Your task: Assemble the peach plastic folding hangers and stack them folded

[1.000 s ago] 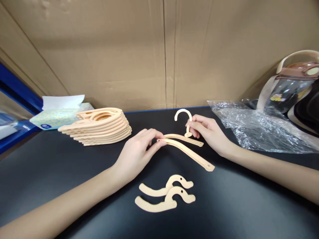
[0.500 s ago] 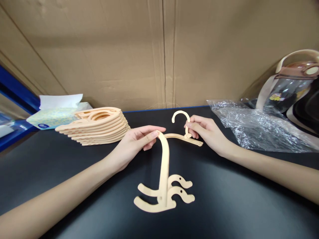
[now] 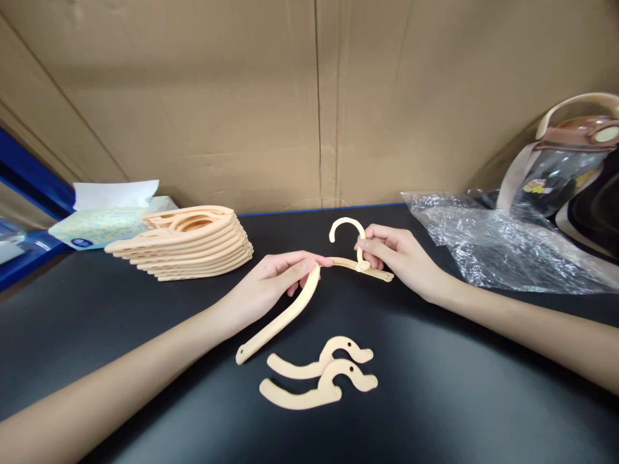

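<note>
A pale cream clothes-hanger arm (image 3: 283, 316) is pinched between the thumb and fingers of my left hand (image 3: 283, 277). Its loose end, with a small hole, slants down toward the left. My right hand (image 3: 394, 251) is closed on the hanger hook (image 3: 347, 222), gripping it by its shank. Below the hook runs another curved arm (image 3: 374, 274), whose left end meets my left fingertips. Whether the two arms are joined there, I cannot tell. In front of both hands, two curved notched hanger pieces (image 3: 294, 368) (image 3: 302, 396) lie flat on the black tabletop (image 3: 435, 386).
Left of my hands is a stack of several folded cream hangers (image 3: 193, 248), with a tissue pack (image 3: 101, 222) behind it. Crumpled clear plastic (image 3: 498, 245) lies at the right, beside a handled drink bottle (image 3: 556, 174). Cardboard (image 3: 217, 103) stands along the back.
The hanger arm in my left hand has swung from hanging over the two loose pieces to slanting left. My left hand has shifted slightly right; my right hand barely moved.
</note>
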A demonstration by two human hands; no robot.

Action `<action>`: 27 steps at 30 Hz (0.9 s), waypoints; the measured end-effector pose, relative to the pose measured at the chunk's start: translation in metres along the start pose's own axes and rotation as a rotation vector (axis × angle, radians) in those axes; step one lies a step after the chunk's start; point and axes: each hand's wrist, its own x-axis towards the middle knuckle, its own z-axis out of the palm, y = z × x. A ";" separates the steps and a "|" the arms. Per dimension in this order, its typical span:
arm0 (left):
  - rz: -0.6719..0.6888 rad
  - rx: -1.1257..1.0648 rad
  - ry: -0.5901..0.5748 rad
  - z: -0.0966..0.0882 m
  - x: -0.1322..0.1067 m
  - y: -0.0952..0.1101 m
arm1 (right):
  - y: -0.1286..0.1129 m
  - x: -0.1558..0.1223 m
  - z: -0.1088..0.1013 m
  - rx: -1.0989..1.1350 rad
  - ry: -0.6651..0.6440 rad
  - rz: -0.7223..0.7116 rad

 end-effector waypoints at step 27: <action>0.342 1.148 -0.019 0.020 -0.027 0.005 | -0.022 -0.006 0.000 -0.253 -0.237 -0.104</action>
